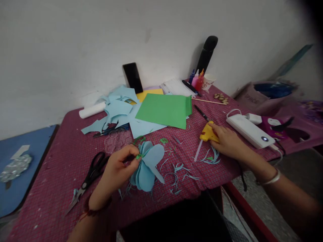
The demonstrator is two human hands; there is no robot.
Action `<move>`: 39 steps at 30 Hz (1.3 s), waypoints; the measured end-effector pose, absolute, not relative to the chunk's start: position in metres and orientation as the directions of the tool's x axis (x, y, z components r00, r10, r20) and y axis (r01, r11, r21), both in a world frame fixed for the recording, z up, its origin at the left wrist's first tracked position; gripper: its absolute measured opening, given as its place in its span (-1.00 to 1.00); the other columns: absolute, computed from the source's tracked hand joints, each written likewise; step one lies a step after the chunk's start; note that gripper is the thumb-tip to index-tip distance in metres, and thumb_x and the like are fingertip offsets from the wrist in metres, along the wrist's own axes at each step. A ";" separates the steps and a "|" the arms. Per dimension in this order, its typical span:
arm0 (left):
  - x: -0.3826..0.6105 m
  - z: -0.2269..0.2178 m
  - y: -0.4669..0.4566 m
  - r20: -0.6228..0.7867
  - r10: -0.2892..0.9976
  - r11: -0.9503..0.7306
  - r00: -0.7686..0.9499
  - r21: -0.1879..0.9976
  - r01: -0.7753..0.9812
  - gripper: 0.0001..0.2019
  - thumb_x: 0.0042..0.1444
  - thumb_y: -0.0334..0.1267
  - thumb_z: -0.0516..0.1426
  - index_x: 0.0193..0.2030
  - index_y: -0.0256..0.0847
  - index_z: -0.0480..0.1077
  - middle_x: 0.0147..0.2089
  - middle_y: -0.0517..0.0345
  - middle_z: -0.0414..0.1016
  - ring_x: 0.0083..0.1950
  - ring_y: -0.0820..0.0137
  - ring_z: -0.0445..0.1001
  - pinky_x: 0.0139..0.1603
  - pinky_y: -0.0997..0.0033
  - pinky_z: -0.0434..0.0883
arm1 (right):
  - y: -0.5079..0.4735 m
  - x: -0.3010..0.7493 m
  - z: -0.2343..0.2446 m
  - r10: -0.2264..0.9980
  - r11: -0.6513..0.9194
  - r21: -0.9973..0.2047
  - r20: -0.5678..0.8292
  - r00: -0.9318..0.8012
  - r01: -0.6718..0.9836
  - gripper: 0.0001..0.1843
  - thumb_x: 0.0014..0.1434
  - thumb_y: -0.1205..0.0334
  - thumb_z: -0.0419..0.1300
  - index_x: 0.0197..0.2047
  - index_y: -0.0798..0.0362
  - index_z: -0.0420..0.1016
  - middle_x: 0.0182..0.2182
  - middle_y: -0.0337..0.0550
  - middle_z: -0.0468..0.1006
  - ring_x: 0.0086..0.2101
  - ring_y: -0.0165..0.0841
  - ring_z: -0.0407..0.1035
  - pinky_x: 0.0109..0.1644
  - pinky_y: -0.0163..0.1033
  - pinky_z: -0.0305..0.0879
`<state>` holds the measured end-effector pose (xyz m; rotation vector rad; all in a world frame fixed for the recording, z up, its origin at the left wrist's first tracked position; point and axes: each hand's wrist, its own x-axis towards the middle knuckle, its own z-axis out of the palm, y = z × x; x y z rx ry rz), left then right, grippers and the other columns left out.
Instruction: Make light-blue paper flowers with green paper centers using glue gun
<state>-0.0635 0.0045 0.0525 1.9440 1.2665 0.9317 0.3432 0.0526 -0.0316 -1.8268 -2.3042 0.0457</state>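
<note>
My left hand (119,171) pinches a light blue paper flower (147,166) at its small green centre, above the table near its front edge. Folded heart-shaped petals fan out to the right of my fingers. On the right, my right hand (224,139) is wrapped round a yellow hot glue gun (209,132) that rests on the cloth. A whitish glue stick (198,150) sticks out of it toward the front. Thin blue paper strips (213,158) lie just under that hand. Black-handled scissors (87,179) lie partly open to the left of my left hand.
Green paper (165,109) covers part of the blue paper scraps (119,104) at the back. A phone (133,78) leans on the wall. Glue bottles (199,82) and a paper cup (208,80) stand back right. A white power bank (249,130) with cables lies at the right edge.
</note>
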 end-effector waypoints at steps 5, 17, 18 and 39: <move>-0.064 0.055 0.007 0.218 0.900 -0.400 0.378 0.759 0.515 -0.92 0.13 -0.39 0.07 -0.38 -0.22 0.35 -0.41 0.20 0.41 -0.40 0.48 0.36 -0.39 0.52 0.31 | 0.036 0.304 0.012 0.902 0.401 -0.355 0.315 -0.295 0.845 -0.60 0.23 0.17 0.12 0.11 0.10 0.37 -0.02 0.15 0.45 0.00 0.04 0.34 0.09 0.19 0.24; -0.056 0.062 0.013 0.176 0.870 -0.427 0.460 0.735 0.527 -0.89 0.11 -0.43 0.03 -0.40 -0.21 0.31 -0.45 0.24 0.36 -0.44 0.50 0.31 -0.43 0.52 0.25 | 0.046 0.158 0.050 0.663 0.635 -0.706 0.290 -0.691 0.313 -0.82 0.12 0.34 0.26 -0.19 0.10 0.39 -0.25 -0.14 0.46 -0.18 -0.31 0.31 -0.07 -0.22 0.22; -0.056 0.062 0.013 0.172 0.869 -0.429 0.465 0.732 0.530 -0.89 0.11 -0.43 0.03 -0.40 -0.21 0.31 -0.45 0.24 0.35 -0.44 0.50 0.31 -0.44 0.52 0.24 | 0.048 0.156 0.047 0.665 0.624 -0.722 0.289 -0.689 0.300 -0.85 0.11 0.34 0.26 -0.23 0.09 0.38 -0.29 -0.17 0.45 -0.22 -0.33 0.31 -0.10 -0.24 0.21; -0.060 0.067 0.014 0.118 0.846 -0.445 0.520 0.695 0.565 -0.87 0.05 -0.49 0.00 -0.40 -0.18 0.24 -0.44 0.30 0.29 -0.43 0.52 0.25 -0.43 0.55 0.22 | 0.044 0.144 0.030 0.630 0.636 -0.766 0.446 -0.636 0.093 -0.92 0.16 0.40 0.24 -0.35 0.07 0.42 -0.40 -0.26 0.45 -0.31 -0.42 0.32 -0.16 -0.27 0.21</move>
